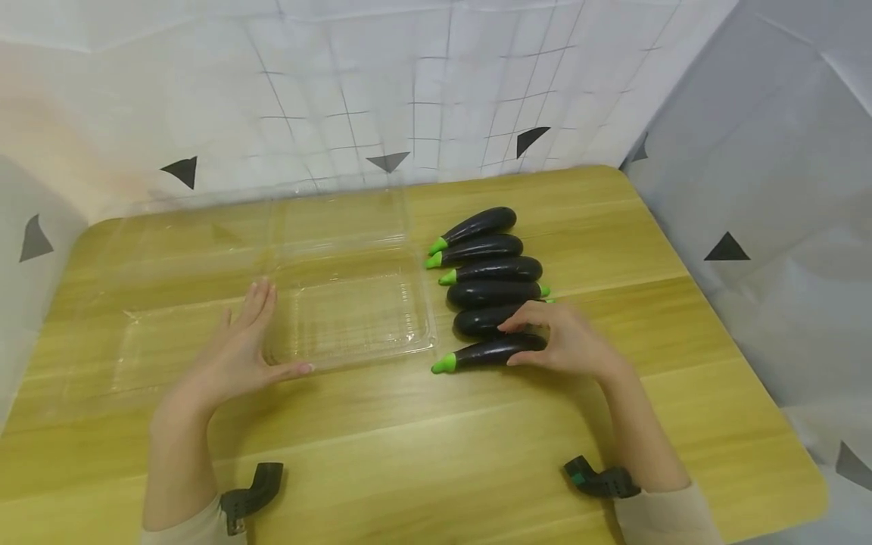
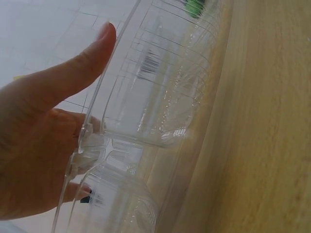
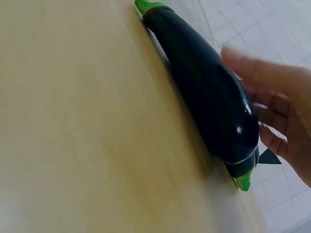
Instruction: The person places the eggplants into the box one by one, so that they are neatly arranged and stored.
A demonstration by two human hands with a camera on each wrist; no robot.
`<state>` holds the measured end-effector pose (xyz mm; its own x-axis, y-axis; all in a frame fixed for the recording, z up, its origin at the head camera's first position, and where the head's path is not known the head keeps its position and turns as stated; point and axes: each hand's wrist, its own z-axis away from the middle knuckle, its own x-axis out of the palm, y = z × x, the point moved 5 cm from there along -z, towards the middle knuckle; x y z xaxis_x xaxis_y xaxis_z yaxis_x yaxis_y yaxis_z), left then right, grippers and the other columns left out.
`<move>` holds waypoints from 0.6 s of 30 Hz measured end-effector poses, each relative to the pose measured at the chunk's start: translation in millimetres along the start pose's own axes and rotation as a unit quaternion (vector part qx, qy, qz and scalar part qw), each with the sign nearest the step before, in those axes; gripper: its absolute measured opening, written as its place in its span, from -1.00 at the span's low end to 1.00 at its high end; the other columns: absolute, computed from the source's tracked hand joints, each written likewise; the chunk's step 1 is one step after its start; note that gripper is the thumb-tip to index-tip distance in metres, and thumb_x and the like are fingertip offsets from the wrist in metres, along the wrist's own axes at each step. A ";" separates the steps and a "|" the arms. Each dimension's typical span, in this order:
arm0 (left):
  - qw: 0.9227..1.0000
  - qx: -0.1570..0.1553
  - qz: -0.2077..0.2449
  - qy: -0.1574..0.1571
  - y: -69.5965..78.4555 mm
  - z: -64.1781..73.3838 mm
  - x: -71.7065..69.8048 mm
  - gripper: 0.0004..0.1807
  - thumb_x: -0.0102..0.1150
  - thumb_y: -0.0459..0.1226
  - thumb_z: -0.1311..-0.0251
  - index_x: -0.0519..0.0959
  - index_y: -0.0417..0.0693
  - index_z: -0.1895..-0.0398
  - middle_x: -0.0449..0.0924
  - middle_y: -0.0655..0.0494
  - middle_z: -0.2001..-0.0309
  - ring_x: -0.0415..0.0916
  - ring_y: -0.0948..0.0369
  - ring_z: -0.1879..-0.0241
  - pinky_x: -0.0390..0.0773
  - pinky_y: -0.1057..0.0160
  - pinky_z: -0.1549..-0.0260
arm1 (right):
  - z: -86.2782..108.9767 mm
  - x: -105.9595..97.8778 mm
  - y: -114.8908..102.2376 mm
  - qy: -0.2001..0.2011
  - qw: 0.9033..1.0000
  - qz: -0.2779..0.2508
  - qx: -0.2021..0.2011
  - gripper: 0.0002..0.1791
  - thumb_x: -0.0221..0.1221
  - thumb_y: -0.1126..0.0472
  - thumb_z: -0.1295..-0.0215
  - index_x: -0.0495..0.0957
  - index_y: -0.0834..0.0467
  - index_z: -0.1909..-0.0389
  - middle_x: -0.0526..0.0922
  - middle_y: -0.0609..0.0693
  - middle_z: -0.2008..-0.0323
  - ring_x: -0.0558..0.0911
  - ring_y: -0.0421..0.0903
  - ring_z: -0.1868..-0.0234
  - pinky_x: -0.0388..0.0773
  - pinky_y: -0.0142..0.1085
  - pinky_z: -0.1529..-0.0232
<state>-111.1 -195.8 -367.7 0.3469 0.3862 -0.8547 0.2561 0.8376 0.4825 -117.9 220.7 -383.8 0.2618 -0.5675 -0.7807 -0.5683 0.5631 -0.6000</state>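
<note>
A clear plastic clamshell box [image 1: 350, 357] lies opened out on the table. My left hand [image 1: 238, 352] is over its middle fold, thumb extended along the near rim and fingers straight. In the left wrist view the thumb [image 2: 80, 65] lies beside the clear wall, the other fingers partly behind the plastic. To the right, several dark eggplants with green stems lie in a column. My right hand [image 1: 562, 337] is over the nearest eggplant [image 1: 490, 352], thumb and fingers spread about its blunt end. In the right wrist view, the thumb is close beside the eggplant's glossy side [image 3: 209, 92].
Farther back are more eggplants [image 1: 492, 270], side by side, some with stems to the left and some to the right. The wooden table [image 1: 422, 462] has rounded corners. White sheeting [image 1: 381, 83] with grid lines and black triangles stands behind and at the sides.
</note>
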 end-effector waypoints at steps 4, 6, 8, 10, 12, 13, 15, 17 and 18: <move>1.000 -0.001 0.000 0.003 -1.1 -0.2 0.0 0.36 0.25 0.30 0.01 -0.37 -0.31 -0.48 -0.59 -0.13 -0.49 -0.55 -0.03 -0.47 -0.51 -0.17 -0.36 | 3.9 3.9 -4.3 -0.007 0.999 0.050 0.003 -0.60 0.49 -0.04 0.07 0.69 -0.07 0.16 0.62 -0.24 0.21 0.60 -0.24 0.20 0.57 -0.26 0.23; 1.000 -0.002 0.001 0.004 -1.1 -0.1 -0.2 0.36 0.26 0.29 0.01 -0.37 -0.31 -0.48 -0.59 -0.13 -0.49 -0.55 -0.03 -0.47 -0.52 -0.16 -0.36 | 5.2 5.4 -5.9 -0.012 0.998 0.061 0.005 -0.62 0.49 -0.04 0.06 0.69 -0.09 0.17 0.61 -0.25 0.21 0.60 -0.23 0.20 0.57 -0.24 0.22; 1.000 0.000 0.002 0.004 -0.9 -0.2 -0.1 0.36 0.26 0.29 0.01 -0.37 -0.32 -0.48 -0.59 -0.14 -0.49 -0.55 -0.03 -0.47 -0.53 -0.16 -0.36 | 6.1 6.5 -7.2 -0.016 0.998 0.068 0.008 -0.62 0.49 -0.03 0.07 0.69 -0.10 0.18 0.61 -0.25 0.21 0.60 -0.22 0.19 0.57 -0.23 0.22; 1.000 0.000 0.004 0.004 -1.0 -0.3 0.2 0.36 0.26 0.29 0.01 -0.36 -0.32 -0.48 -0.59 -0.15 -0.49 -0.56 -0.03 -0.47 -0.53 -0.16 -0.36 | 6.8 7.5 -8.1 -0.020 0.997 0.077 0.011 -0.61 0.49 -0.03 0.08 0.68 -0.09 0.16 0.61 -0.25 0.20 0.60 -0.21 0.18 0.57 -0.22 0.21; 1.000 0.001 0.004 0.004 -0.5 -0.6 0.3 0.36 0.25 0.30 0.01 -0.37 -0.32 -0.48 -0.59 -0.15 -0.49 -0.56 -0.03 -0.47 -0.53 -0.16 -0.36 | 7.5 7.9 -9.1 -0.024 0.996 0.087 0.014 -0.58 0.51 -0.02 0.10 0.68 -0.08 0.15 0.62 -0.24 0.19 0.61 -0.21 0.17 0.57 -0.22 0.20; 1.000 0.001 0.005 0.004 -0.5 -0.6 0.4 0.37 0.25 0.30 0.01 -0.37 -0.32 -0.47 -0.59 -0.15 -0.49 -0.56 -0.03 -0.47 -0.53 -0.16 -0.36 | 7.8 8.1 -9.5 -0.025 0.995 0.094 0.015 -0.57 0.51 -0.02 0.10 0.68 -0.07 0.14 0.63 -0.23 0.18 0.61 -0.20 0.17 0.57 -0.21 0.20; 1.000 0.000 0.005 0.003 -0.4 -0.6 0.3 0.36 0.26 0.29 0.01 -0.37 -0.32 -0.47 -0.59 -0.14 -0.49 -0.56 -0.02 -0.47 -0.53 -0.16 -0.36 | 8.3 8.4 -10.7 -0.028 0.994 0.106 0.014 -0.56 0.51 -0.02 0.11 0.68 -0.05 0.14 0.64 -0.22 0.19 0.62 -0.19 0.16 0.57 -0.20 0.19; 1.000 0.000 0.005 0.000 0.2 -0.5 0.3 0.36 0.26 0.28 0.00 -0.38 -0.33 -0.47 -0.61 -0.14 -0.48 -0.57 -0.03 -0.47 -0.53 -0.17 -0.35 | 9.6 8.7 -11.7 -0.028 0.993 0.114 0.011 -0.56 0.51 -0.01 0.11 0.67 -0.05 0.14 0.65 -0.22 0.19 0.62 -0.19 0.17 0.57 -0.21 0.20; 1.000 -0.002 0.005 -0.002 0.2 -0.3 0.3 0.36 0.27 0.28 0.00 -0.38 -0.33 -0.47 -0.61 -0.14 -0.48 -0.57 -0.03 -0.47 -0.52 -0.18 -0.35 | 10.5 8.7 -12.3 -0.027 0.993 0.114 0.009 -0.56 0.51 -0.01 0.12 0.67 -0.05 0.14 0.65 -0.23 0.19 0.62 -0.19 0.17 0.57 -0.21 0.20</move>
<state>-111.1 -195.4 -367.9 0.3524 0.3930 -0.8493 0.2499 0.8351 0.4901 -100.5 215.1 -385.1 0.1689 -0.3910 -0.9048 -0.6044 0.6840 -0.4084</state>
